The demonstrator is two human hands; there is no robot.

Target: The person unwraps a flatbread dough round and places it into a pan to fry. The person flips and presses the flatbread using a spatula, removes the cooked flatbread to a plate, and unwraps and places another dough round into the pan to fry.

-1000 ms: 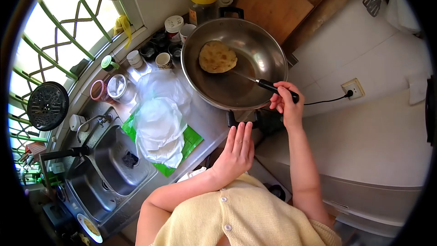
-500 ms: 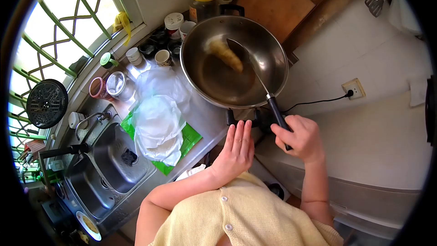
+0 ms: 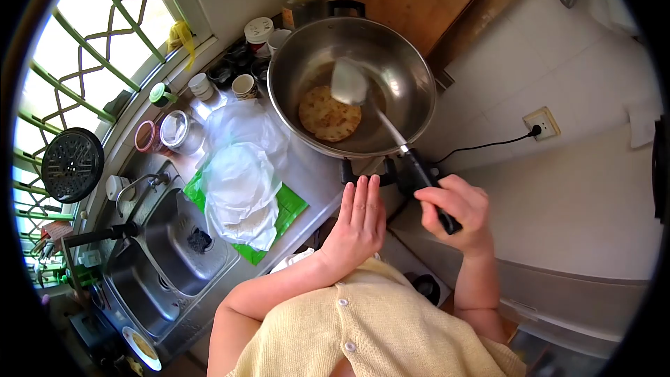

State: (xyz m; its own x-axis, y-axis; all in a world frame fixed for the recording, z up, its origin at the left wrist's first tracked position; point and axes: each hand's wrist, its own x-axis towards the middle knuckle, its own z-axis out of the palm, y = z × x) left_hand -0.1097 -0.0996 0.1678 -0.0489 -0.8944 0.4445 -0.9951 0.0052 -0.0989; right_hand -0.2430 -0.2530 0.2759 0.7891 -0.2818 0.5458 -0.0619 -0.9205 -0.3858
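Note:
A large steel pan stands on the counter, and a browned flatbread lies flat on its left inner side. My right hand is closed around the black handle of a metal spatula. The spatula's blade is above the pan, overlapping the flatbread's upper right edge in view. My left hand has its fingers stretched out at the pan's near black handle, the fingertips at or just in front of it. It holds nothing.
White plastic bags lie on a green packet left of the pan. Further left is a double sink. Jars and cups line the window side. Wooden boards lean behind the pan. A cord runs to a wall socket.
The flatbread, blurred and tipped up half a second ago, now lies flat in the pan. My right hand has moved outward and down from the pan since the first frame. The view has shifted slightly.

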